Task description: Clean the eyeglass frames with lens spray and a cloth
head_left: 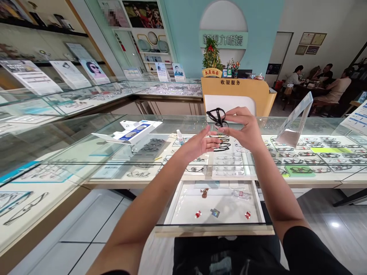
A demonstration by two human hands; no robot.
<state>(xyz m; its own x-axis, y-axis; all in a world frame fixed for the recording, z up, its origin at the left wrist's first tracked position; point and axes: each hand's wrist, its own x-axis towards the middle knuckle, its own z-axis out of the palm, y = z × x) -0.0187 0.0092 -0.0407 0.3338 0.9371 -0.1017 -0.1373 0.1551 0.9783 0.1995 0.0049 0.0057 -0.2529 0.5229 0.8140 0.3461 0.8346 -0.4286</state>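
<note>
My right hand (245, 128) is raised over the glass display counter (160, 126) and pinches a black pair of glasses (216, 115) at its upper left. My left hand (202, 143) is just below and to the left, fingers stretched flat and apart, fingertips close to the glasses but not clearly holding them. Under both hands, rows of black frames (222, 144) lie in a tray inside the case.
A drawer (215, 204) stands pulled out below the counter with a few small items in it. A white and blue box (132, 133), a small bottle (180, 137) and an acrylic sign stand (295, 118) sit on the glass. People sit at a table (318, 86) at far right.
</note>
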